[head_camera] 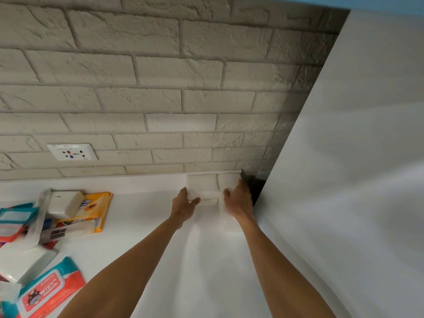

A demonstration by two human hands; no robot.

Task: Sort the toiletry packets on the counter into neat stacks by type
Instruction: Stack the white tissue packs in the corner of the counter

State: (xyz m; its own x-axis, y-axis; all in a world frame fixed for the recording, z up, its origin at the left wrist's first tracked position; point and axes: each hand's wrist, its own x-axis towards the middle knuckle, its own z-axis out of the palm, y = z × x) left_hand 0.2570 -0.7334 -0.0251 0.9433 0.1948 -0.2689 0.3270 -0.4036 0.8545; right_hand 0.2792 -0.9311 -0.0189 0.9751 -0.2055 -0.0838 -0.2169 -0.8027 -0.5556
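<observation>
Two white packets lie side by side against the brick wall at the back of the white counter (pixel 202 260). My left hand (pixel 184 206) grips the near left corner of the left white packet (pixel 202 185), thumb on its front edge. My right hand (pixel 238 201) rests on the right white packet (pixel 227 182), fingers spread along its right side. A loose pile sits at the left: an orange packet (pixel 97 211), a white box (pixel 64 204), teal-and-red wipes packs (pixel 13 220), and a red wipes pack (pixel 49 293) near the front.
A tall white panel (pixel 344 168) stands right of the packets, close to my right hand. A wall socket (pixel 72 152) sits in the brick wall (pixel 160 88) above the pile. More white packets (pixel 20 260) lie in the pile at the left edge.
</observation>
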